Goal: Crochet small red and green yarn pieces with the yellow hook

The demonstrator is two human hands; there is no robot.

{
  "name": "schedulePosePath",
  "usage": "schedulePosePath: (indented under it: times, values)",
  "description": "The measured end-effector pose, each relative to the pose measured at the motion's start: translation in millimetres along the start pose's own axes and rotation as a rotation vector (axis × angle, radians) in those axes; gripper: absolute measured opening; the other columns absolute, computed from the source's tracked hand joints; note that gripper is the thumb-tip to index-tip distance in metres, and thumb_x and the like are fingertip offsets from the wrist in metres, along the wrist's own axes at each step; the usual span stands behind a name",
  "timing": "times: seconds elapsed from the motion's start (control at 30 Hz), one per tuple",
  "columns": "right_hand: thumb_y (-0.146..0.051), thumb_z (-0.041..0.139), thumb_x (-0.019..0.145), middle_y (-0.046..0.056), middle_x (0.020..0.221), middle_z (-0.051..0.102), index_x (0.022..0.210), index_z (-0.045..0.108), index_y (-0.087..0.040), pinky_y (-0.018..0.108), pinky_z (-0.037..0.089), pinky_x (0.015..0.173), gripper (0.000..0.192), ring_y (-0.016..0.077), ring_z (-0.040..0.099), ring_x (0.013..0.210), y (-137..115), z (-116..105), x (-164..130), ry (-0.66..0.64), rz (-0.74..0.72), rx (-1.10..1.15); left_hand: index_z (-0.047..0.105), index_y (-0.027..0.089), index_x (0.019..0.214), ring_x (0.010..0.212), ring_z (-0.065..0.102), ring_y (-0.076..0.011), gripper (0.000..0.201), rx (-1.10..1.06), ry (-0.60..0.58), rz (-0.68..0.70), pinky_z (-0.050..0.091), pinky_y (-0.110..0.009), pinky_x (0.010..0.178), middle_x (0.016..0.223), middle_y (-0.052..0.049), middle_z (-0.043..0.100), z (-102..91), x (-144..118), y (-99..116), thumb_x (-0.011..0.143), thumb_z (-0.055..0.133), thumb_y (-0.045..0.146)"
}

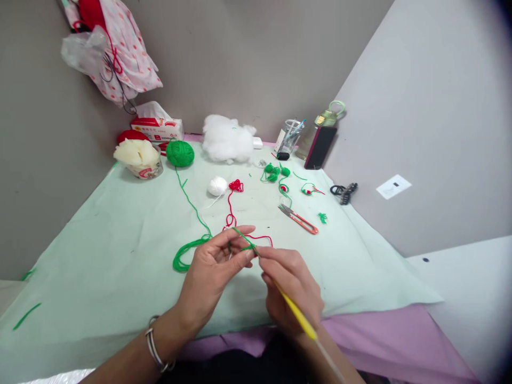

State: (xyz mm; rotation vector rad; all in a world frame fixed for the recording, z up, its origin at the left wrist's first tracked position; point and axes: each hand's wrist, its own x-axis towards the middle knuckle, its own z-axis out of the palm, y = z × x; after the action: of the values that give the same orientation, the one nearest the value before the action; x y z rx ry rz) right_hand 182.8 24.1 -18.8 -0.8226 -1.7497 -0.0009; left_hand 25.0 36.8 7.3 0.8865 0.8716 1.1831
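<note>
My left hand pinches a small green crochet piece between thumb and fingers, and a strand of green yarn runs over its raised index finger. In my right hand is a crochet hook with a yellow handle, its tip at the stitches. Both hands meet above the near middle of the table. Much of the small piece is hidden by the fingers. Loose green yarn lies coiled left of my left hand and leads back to a green yarn ball. Red yarn trails behind the fingers.
Orange-handled thread snips lie to the right, near small green crocheted pieces. Beyond are a white yarn ball, white stuffing, a glass jar, a phone, a bottle, a tissue box and a tub.
</note>
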Motion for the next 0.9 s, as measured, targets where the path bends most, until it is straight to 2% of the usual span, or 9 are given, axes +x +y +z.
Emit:
schedulePosePath:
  times: [0.07, 0.17, 0.27, 0.37, 0.43, 0.53, 0.67, 0.77, 0.9]
  values:
    - [-0.009, 0.065, 0.097, 0.010, 0.110, 0.081, 0.139, 0.067, -0.032, 0.041, 0.065, 0.072, 0.048, 0.0264, 0.078, 0.097, 3, 4, -5, -0.003, -0.061, -0.147, 0.082, 0.030, 0.120, 0.077, 0.062, -0.0110, 0.038, -0.099, -0.005, -0.054, 0.051, -0.022, 0.077, 0.081, 0.004, 0.068, 3.5, 0, 0, 0.083, 0.090, 0.027]
    - [-0.009, 0.066, 0.096, 0.009, 0.111, 0.080, 0.138, 0.069, -0.035, 0.041, 0.065, 0.075, 0.049, 0.0260, 0.076, 0.099, 3, 5, -3, 0.003, -0.084, -0.231, 0.081, 0.025, 0.125, 0.069, 0.056, -0.0088, 0.047, -0.244, -0.022, -0.208, 0.049, -0.020, 0.068, 0.079, 0.003, 0.066, 5.2, 1, 5, 0.080, 0.092, 0.028]
    - [-0.011, 0.062, 0.100, 0.008, 0.107, 0.078, 0.128, 0.075, -0.033, 0.038, 0.063, 0.075, 0.038, 0.0231, 0.074, 0.094, -3, -1, 7, 0.035, 0.077, -0.009, 0.083, 0.020, 0.120, 0.064, 0.051, -0.0069, 0.045, -0.334, -0.035, -0.321, 0.045, -0.018, 0.060, 0.080, 0.001, 0.065, 1.4, 4, 12, 0.076, 0.093, 0.026]
    - [-0.016, 0.057, 0.104, 0.005, 0.092, 0.075, 0.110, 0.078, -0.028, 0.035, 0.059, 0.071, 0.025, 0.0189, 0.069, 0.080, -7, -6, 16, 0.101, 0.392, 0.321, 0.085, 0.022, 0.117, 0.062, 0.051, -0.0060, 0.039, -0.265, -0.006, -0.263, 0.043, -0.017, 0.058, 0.077, 0.002, 0.063, -1.6, 5, 16, 0.078, 0.091, 0.024]
    - [-0.022, 0.058, 0.106, 0.004, 0.088, 0.073, 0.101, 0.078, -0.025, 0.033, 0.057, 0.069, 0.021, 0.0175, 0.066, 0.075, -7, -6, 19, 0.121, 0.521, 0.474, 0.085, 0.023, 0.117, 0.064, 0.052, -0.0072, 0.037, -0.187, -0.035, -0.213, 0.044, -0.018, 0.060, 0.080, 0.001, 0.065, -0.3, 4, 17, 0.079, 0.090, 0.024]
    - [-0.028, 0.062, 0.104, 0.005, 0.090, 0.074, 0.099, 0.079, -0.025, 0.034, 0.059, 0.074, 0.018, 0.0199, 0.069, 0.084, -7, -3, 20, 0.091, 0.544, 0.527, 0.085, 0.025, 0.116, 0.069, 0.056, -0.0100, 0.035, -0.117, -0.082, -0.168, 0.049, -0.022, 0.065, 0.087, -0.001, 0.069, 4.4, 1, 13, 0.081, 0.088, 0.025]
    - [-0.028, 0.062, 0.104, 0.005, 0.090, 0.073, 0.102, 0.080, -0.026, 0.036, 0.059, 0.074, 0.019, 0.0197, 0.068, 0.081, -9, -2, 16, 0.073, 0.516, 0.473, 0.081, 0.027, 0.126, 0.069, 0.053, -0.0099, 0.048, -0.112, -0.040, -0.136, 0.048, -0.021, 0.063, 0.086, 0.001, 0.067, 7.3, 1, 11, 0.080, 0.091, 0.026]
    - [-0.029, 0.063, 0.104, 0.004, 0.089, 0.072, 0.102, 0.081, -0.026, 0.036, 0.058, 0.073, 0.018, 0.0183, 0.068, 0.077, -7, -5, 16, 0.074, 0.553, 0.554, 0.077, 0.028, 0.132, 0.060, 0.044, -0.0073, 0.057, -0.178, -0.084, -0.208, 0.040, -0.019, 0.052, 0.081, 0.002, 0.063, 4.6, 2, 14, 0.077, 0.093, 0.025]
    - [-0.035, 0.069, 0.100, 0.002, 0.079, 0.069, 0.091, 0.079, -0.023, 0.029, 0.054, 0.058, 0.018, 0.0133, 0.063, 0.059, 1, -12, 25, 0.167, 0.724, 0.775, 0.082, 0.021, 0.124, 0.052, 0.027, -0.0035, 0.048, -0.273, -0.205, -0.334, 0.031, -0.017, 0.046, 0.073, 0.004, 0.054, -0.6, 4, 19, 0.078, 0.093, 0.027]
